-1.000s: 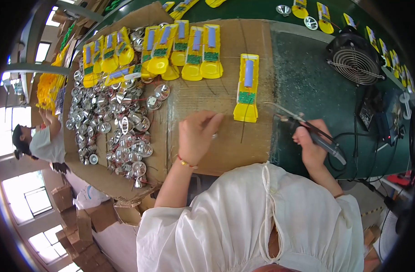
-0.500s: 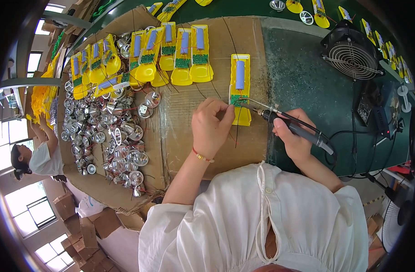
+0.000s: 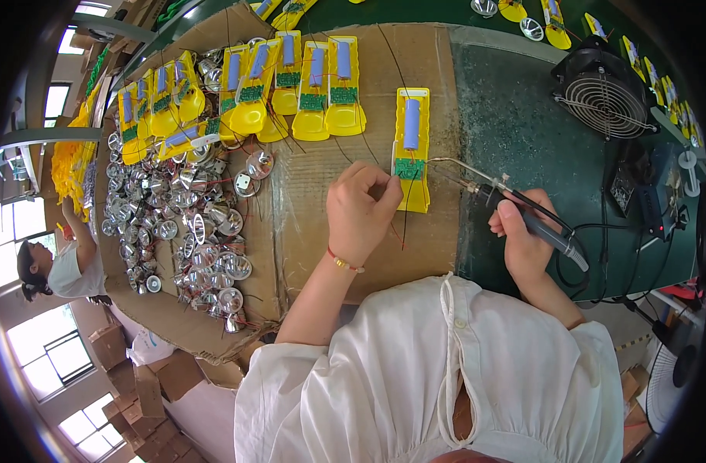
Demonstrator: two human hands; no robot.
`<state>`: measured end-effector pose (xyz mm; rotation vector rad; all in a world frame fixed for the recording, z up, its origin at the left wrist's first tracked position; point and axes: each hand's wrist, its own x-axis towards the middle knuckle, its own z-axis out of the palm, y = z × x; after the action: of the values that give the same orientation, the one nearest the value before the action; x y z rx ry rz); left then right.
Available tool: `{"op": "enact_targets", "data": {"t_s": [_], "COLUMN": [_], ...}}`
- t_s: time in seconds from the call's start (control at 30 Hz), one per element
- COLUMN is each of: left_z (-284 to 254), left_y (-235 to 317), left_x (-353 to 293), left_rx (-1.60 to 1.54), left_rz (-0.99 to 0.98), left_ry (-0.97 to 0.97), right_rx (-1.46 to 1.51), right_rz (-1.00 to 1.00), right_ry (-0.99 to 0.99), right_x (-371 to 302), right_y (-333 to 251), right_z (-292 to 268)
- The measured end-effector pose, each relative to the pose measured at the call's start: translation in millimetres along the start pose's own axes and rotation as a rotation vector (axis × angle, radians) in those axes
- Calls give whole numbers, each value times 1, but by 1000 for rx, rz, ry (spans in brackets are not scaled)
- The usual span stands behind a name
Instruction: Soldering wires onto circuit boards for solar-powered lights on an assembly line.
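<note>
A yellow plastic housing [image 3: 415,202] lies on the cardboard in front of me. It holds a purple cylindrical battery [image 3: 412,127] above a small green circuit board [image 3: 408,169]. My left hand [image 3: 361,204] is closed in a pinch at the board's left edge; whatever its fingertips hold is hidden, though thin wires show beside it. In my right hand [image 3: 526,239] is a soldering iron [image 3: 534,225], with a thin bent metal tube [image 3: 469,170] along it. The iron's tip points at the board and stands a little right of the housing.
Several similar yellow housings [image 3: 344,116] lie in a row at the back left. Below them is a pile of shiny reflector cups [image 3: 206,258] on cardboard. A black fan [image 3: 604,100] stands at the back right, near dark soldering equipment [image 3: 650,204]. Another person [image 3: 71,262] is at far left.
My right hand and the soldering iron have drawn back to the right, away from the circuit board. My left hand has stayed nearly in place at the board's edge.
</note>
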<state>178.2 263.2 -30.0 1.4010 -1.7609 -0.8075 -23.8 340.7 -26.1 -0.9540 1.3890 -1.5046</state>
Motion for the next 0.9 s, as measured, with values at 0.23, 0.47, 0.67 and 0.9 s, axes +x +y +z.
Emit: {"op": "enact_targets", "data": {"t_s": [0.23,0.47,0.67,0.9], "left_z": [-3,-42,-22,-3], "left_y": [8,2,-2,-1], "left_x": [-1,-24,-20,-12], "left_rx": [6,-68,164,20], "left_rz": [-70,107,412,41], "left_ry": [-12,-98,-131,-102], "right_rx": [32,14,-7,-56], "right_rz": [18,-27,-28,-85], "right_ry": [21,23,-24,-53], "right_x": [-3,-6,-10,-9], "right_y": [2,2,2,5], "right_z": [-7,-14,-10,0]}}
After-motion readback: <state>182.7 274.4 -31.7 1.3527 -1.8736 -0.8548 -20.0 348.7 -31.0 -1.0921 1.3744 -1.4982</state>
